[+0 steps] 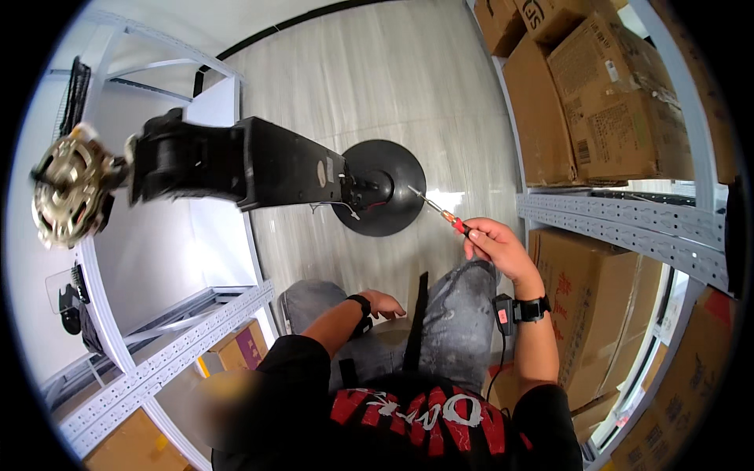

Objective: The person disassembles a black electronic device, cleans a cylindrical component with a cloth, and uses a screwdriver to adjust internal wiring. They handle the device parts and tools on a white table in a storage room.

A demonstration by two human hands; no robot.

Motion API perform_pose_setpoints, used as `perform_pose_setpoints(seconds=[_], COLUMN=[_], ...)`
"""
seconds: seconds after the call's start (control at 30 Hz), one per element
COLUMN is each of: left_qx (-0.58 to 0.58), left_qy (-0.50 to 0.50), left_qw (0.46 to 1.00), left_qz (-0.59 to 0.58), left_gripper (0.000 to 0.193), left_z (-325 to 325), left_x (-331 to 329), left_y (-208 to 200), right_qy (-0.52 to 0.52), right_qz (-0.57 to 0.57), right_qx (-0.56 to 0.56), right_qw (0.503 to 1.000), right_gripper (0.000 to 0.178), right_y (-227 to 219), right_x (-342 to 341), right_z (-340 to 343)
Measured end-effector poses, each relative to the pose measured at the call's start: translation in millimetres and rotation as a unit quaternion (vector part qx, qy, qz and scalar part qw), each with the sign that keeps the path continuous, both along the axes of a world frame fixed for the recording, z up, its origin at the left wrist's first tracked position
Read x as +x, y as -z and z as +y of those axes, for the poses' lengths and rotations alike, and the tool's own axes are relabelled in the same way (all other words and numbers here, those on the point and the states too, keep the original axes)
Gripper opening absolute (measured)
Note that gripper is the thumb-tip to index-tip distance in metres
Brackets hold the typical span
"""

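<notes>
My right hand (493,242) is closed round the red-and-black handle of a screwdriver (448,217). The screwdriver's metal tip points up and left, over the round black base (404,163) of a tall stand. That stand's black column (287,163) reaches left, with a round slotted metal motor (72,188) at its far end. A thin loose wire (334,209) hangs by the column's lower end. Low over my lap, my left hand (383,304) is empty, its fingers loosely stretched out and partly in view.
Shelving with a perforated grey beam (620,231) stands at the right, stacked with cardboard boxes (605,102). On the left are a white shelf frame (169,337) and a box with a purple patch (250,344). A cable (499,363) hangs from my right wrist strap.
</notes>
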State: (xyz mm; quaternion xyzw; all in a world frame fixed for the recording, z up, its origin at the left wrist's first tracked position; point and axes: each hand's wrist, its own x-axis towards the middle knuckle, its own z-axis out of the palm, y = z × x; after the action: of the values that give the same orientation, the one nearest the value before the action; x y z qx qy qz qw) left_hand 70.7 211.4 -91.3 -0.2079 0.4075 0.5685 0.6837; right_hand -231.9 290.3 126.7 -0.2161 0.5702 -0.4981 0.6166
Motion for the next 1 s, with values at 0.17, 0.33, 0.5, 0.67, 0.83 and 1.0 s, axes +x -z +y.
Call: perform_pose_setpoints(seconds=[0.17,0.33,0.5,0.67,0.83,1.0], left_qx=[-0.088,-0.273,-0.256,-0.099,0.016,0.002], left_qy=[-0.089,-0.182,-0.456,-0.676,-0.72,-0.712], left_qw=[0.978,0.887,0.712,0.549,0.482,0.479], left_qz=[0.167,0.324,0.469,0.481,0.5,0.513], left_gripper=[0.057,0.043,0.036,0.042,0.029,0.022], left_z=[-86,-174,-132,-83,-59,-53], left_x=[-15,-14,10,17,33,50], left_y=[14,-60,-188,-230,-244,-252], right_qy=[-0.031,-0.066,-0.076,-0.115,-0.142,-0.152], right_qz=[0.066,0.104,0.096,0.09,0.098,0.131], right_qx=[0.0,-0.025,-0.037,-0.086,-0.103,-0.106], right_qw=[0.997,0.992,0.992,0.986,0.98,0.974], right_gripper=[0.024,0.022,0.021,0.021,0.023,0.028], right_y=[9,6,-27,-57,-84,-91], right_x=[-5,19,51,99,141,167], right_z=[-22,-25,2,16,29,34])
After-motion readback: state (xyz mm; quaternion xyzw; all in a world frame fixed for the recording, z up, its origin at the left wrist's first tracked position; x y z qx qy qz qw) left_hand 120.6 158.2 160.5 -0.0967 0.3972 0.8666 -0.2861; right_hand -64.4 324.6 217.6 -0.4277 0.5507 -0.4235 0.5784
